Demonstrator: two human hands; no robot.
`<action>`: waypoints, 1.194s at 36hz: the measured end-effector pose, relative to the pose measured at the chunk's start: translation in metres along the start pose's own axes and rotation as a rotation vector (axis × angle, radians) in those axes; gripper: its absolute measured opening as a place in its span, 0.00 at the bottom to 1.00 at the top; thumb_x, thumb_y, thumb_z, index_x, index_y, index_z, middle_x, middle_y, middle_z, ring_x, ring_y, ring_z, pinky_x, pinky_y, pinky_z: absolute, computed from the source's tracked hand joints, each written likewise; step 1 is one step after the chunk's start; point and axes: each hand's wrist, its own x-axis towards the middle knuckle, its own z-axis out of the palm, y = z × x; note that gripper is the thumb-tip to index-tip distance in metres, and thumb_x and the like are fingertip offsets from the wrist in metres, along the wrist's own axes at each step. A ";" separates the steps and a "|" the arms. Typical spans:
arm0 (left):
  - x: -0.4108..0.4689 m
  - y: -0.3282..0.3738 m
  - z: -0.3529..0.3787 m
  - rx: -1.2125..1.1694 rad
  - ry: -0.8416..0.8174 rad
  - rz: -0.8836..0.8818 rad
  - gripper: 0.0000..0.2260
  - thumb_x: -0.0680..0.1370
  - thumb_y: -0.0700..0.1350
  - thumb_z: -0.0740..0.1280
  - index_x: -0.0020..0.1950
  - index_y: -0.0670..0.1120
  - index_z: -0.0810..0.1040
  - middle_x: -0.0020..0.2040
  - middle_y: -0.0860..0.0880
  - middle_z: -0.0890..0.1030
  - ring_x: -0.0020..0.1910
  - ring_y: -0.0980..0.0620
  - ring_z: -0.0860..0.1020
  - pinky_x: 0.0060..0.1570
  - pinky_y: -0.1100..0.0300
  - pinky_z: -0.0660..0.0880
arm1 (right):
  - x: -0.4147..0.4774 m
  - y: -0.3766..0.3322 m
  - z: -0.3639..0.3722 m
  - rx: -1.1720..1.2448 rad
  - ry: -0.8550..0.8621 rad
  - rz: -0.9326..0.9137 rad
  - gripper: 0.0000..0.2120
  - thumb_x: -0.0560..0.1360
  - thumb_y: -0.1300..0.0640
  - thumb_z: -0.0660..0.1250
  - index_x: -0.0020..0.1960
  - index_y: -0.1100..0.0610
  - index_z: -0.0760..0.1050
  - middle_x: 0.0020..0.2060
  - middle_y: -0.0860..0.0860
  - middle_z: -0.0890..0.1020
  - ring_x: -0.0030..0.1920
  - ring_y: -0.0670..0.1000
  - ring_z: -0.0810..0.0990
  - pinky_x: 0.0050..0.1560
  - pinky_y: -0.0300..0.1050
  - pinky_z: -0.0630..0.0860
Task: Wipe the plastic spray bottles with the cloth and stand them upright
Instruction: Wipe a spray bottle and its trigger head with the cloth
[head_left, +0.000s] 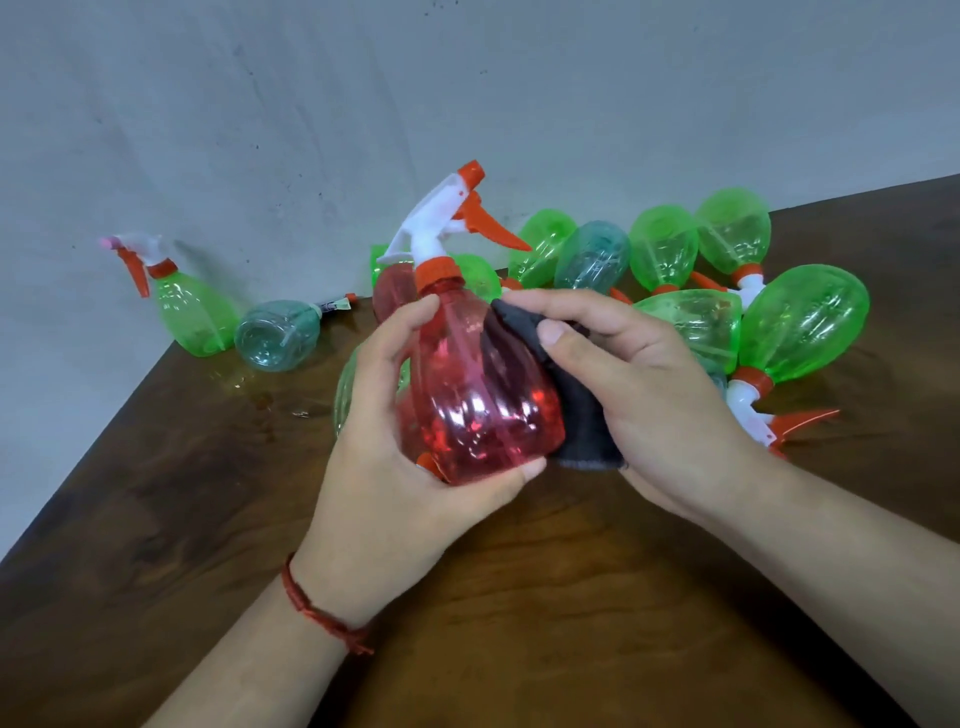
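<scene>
Head view: wipe step in hand. Left hand (395, 415) grips red spray bottle (478, 384) roughly upright over the table (208, 519); right hand (639, 395) pinches dark cloth (576, 415) against the bottle's side. Next, probably: finish the wipe, stand it near upright green bottle (195, 317). Teal bottle (275, 335) lies in that spot's way; pile of lying bottles (800, 327) crowds the right.

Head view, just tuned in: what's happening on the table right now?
A person's left hand holds a red spray bottle over the wooden table, while the right hand presses a dark cloth against its side. One green bottle stands upright far left by the wall, a bluish bottle lying beside it. A pile of bottles, mostly green, lies at the back right.
</scene>
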 end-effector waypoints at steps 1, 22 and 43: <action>0.001 -0.001 0.000 -0.025 0.032 -0.014 0.51 0.66 0.46 0.88 0.82 0.50 0.63 0.79 0.48 0.70 0.78 0.42 0.71 0.73 0.41 0.74 | -0.001 0.002 0.000 -0.034 -0.002 -0.039 0.14 0.85 0.65 0.64 0.63 0.52 0.84 0.59 0.50 0.87 0.62 0.50 0.85 0.62 0.43 0.79; 0.014 0.005 -0.015 -0.751 0.166 -0.441 0.23 0.83 0.43 0.70 0.78 0.55 0.71 0.73 0.43 0.78 0.68 0.40 0.82 0.58 0.39 0.83 | -0.003 0.013 -0.003 -0.366 0.049 -0.259 0.15 0.78 0.66 0.75 0.57 0.48 0.85 0.57 0.50 0.86 0.63 0.56 0.83 0.67 0.64 0.78; 0.010 0.012 -0.005 -0.833 0.267 -0.325 0.25 0.82 0.41 0.68 0.78 0.55 0.68 0.75 0.41 0.76 0.71 0.36 0.79 0.65 0.34 0.79 | -0.013 0.009 0.015 -0.669 0.097 -0.463 0.10 0.72 0.70 0.79 0.47 0.56 0.87 0.49 0.47 0.84 0.50 0.47 0.84 0.51 0.36 0.79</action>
